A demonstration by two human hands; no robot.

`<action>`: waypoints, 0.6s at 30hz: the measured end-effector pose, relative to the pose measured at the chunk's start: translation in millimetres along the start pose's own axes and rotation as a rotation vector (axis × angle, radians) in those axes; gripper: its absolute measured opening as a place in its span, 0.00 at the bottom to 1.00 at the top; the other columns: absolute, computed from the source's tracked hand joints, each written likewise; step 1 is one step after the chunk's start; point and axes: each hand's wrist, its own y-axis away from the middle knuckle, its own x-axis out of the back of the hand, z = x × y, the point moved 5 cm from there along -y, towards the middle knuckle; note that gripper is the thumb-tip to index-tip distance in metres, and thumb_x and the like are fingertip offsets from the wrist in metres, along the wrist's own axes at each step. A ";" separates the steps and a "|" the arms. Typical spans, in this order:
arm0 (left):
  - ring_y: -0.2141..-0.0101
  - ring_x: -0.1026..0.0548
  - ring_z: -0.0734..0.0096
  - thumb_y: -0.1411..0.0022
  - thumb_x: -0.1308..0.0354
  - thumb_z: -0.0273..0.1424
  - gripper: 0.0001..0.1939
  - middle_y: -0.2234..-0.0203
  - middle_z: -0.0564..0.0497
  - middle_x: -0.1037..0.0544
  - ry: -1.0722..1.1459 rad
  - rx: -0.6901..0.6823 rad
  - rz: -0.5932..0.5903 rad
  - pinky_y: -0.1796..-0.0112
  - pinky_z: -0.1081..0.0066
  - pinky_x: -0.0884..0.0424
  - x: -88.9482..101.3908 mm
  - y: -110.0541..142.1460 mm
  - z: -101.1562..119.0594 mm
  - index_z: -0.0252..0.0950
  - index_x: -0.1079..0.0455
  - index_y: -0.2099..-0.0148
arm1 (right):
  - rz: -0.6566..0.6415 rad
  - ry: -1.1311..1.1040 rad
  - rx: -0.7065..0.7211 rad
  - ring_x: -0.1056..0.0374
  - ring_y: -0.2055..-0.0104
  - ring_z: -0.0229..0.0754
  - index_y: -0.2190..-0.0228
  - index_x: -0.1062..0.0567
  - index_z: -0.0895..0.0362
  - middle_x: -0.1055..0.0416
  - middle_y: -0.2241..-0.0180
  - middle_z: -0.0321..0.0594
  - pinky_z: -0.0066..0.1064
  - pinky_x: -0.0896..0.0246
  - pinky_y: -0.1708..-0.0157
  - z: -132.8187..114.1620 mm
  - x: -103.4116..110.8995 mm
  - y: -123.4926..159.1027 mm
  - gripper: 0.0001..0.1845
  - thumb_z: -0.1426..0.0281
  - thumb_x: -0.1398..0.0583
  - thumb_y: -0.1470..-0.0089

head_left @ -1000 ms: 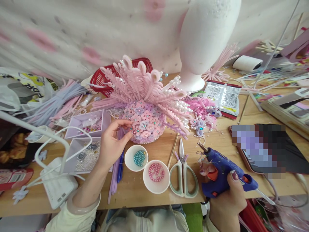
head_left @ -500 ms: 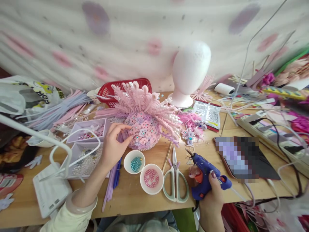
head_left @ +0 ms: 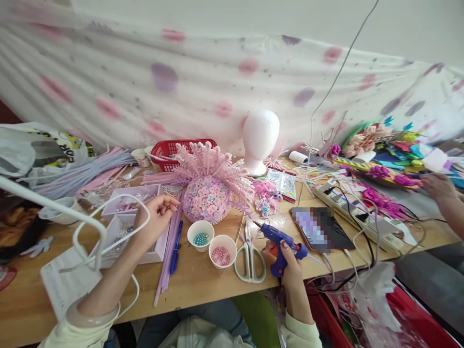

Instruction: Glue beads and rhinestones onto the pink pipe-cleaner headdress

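Note:
My right hand [head_left: 287, 258] grips a blue hot glue gun [head_left: 279, 240], nozzle pointing up and left, near the table's front edge. My left hand [head_left: 156, 216] hovers with curled fingers just left of a pink and purple flowered headpiece [head_left: 207, 193], apart from it and above a white bead tray [head_left: 123, 232]. Nothing shows in its fingers. Two small white bowls lie between my hands, one with teal beads [head_left: 200, 235], one with pink beads [head_left: 222, 251]. Green-handled scissors [head_left: 249, 258] lie beside the gun.
A white foam head [head_left: 259, 140] and red basket [head_left: 170, 151] stand behind the headpiece. A phone [head_left: 315, 228] lies right of the gun. Another person's hand [head_left: 437, 186] works at far right among coloured flowers and cables. Pink and lilac stems [head_left: 87, 169] pile at left.
The view has pulled back and tilted up. My left hand has come off the headpiece and drawn back to the left. My right hand still holds the glue gun.

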 end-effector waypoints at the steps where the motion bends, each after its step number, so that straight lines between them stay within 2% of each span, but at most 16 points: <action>1: 0.74 0.30 0.68 0.48 0.44 0.33 0.09 0.75 0.53 0.23 -0.027 0.001 -0.020 0.68 0.69 0.33 2.7 2.8 1.1 0.38 0.25 0.66 | -0.040 0.043 0.014 0.30 0.74 0.48 0.76 0.22 0.53 0.27 0.78 0.41 0.41 0.31 0.67 -6.0 -2.1 -1.0 0.24 0.46 0.36 0.43; 3: 0.69 0.27 0.67 0.46 0.43 0.33 0.10 0.69 0.52 0.19 -0.085 -0.012 -0.053 0.62 0.68 0.30 10.0 8.9 3.2 0.38 0.23 0.62 | -0.120 0.132 0.059 0.30 0.72 0.47 0.76 0.22 0.52 0.26 0.76 0.40 0.39 0.33 0.68 -21.5 -10.5 -6.0 0.20 0.51 0.32 0.45; 5: 0.63 0.24 0.64 0.43 0.42 0.33 0.11 0.63 0.51 0.18 -0.139 -0.023 -0.105 0.55 0.66 0.29 16.9 15.6 3.2 0.39 0.22 0.59 | -0.191 0.229 0.146 0.35 0.75 0.44 0.77 0.26 0.52 0.30 0.78 0.37 0.36 0.40 0.71 -40.2 -23.7 -14.8 0.18 0.55 0.30 0.48; 7: 0.60 0.22 0.62 0.42 0.42 0.33 0.10 0.61 0.51 0.17 -0.191 0.006 -0.161 0.52 0.66 0.29 23.8 22.8 -0.9 0.39 0.22 0.59 | -0.319 0.507 0.404 0.38 0.75 0.42 0.75 0.28 0.52 0.34 0.78 0.35 0.34 0.46 0.73 -61.4 -44.3 -22.9 0.16 0.58 0.34 0.43; 9: 0.58 0.21 0.60 0.41 0.41 0.35 0.10 0.61 0.52 0.16 -0.250 0.066 -0.203 0.52 0.67 0.29 32.0 29.9 -7.4 0.41 0.22 0.59 | -0.399 0.687 0.566 0.38 0.74 0.42 0.73 0.30 0.53 0.33 0.76 0.36 0.34 0.47 0.71 -71.6 -60.3 -32.4 0.14 0.61 0.37 0.39; 14: 0.58 0.20 0.61 0.37 0.45 0.40 0.13 0.60 0.55 0.15 -0.425 0.142 -0.199 0.57 0.70 0.28 64.1 38.1 -22.9 0.43 0.23 0.56 | -0.522 0.861 0.915 0.38 0.71 0.44 0.72 0.30 0.53 0.33 0.76 0.38 0.36 0.46 0.69 -69.7 -77.7 -46.6 0.13 0.61 0.40 0.36; 16: 0.57 0.19 0.59 0.37 0.48 0.40 0.15 0.60 0.53 0.15 -0.449 0.144 -0.169 0.58 0.69 0.27 76.8 38.6 -29.0 0.42 0.24 0.54 | -0.545 0.883 0.963 0.38 0.70 0.45 0.70 0.29 0.54 0.31 0.75 0.40 0.36 0.46 0.68 -62.6 -78.1 -49.4 0.13 0.60 0.41 0.35; 18: 0.63 0.19 0.58 0.36 0.49 0.42 0.17 0.67 0.52 0.17 -0.424 0.128 -0.149 0.62 0.67 0.26 81.7 41.7 -31.2 0.41 0.24 0.53 | -0.562 0.889 0.984 0.37 0.69 0.46 0.69 0.28 0.54 0.30 0.74 0.42 0.36 0.45 0.68 -56.0 -77.7 -50.7 0.13 0.60 0.41 0.35</action>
